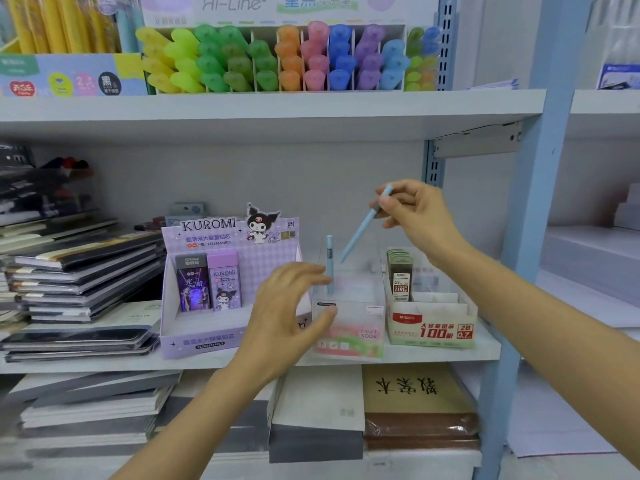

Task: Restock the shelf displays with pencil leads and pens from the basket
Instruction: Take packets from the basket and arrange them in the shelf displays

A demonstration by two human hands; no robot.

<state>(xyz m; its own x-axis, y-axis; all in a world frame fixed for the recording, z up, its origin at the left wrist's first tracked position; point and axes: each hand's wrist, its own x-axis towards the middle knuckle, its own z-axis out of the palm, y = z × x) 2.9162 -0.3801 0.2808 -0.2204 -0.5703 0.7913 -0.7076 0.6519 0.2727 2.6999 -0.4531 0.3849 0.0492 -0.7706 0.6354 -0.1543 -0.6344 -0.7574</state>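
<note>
My right hand (414,211) pinches a light blue pen (360,232) near its top, tip slanting down-left over a clear Fruit Soda pen display (360,336) on the middle shelf. Another blue pen (329,263) stands upright inside that display. My left hand (289,308) curves around the display's front left corner, thumb on its front face, fingers by the standing pen. A purple Kuromi lead display (194,327) on the left holds two lead boxes (207,284). A green-and-white 2B 0.7 lead display (433,327) on the right holds lead cases (401,271).
Stacked notebooks (79,275) fill the shelf's left side. Coloured highlighters (277,58) line the shelf above. Below lie more notebooks and a brown book (415,407). A blue shelf upright (530,216) stands just right of my right arm. The basket is out of view.
</note>
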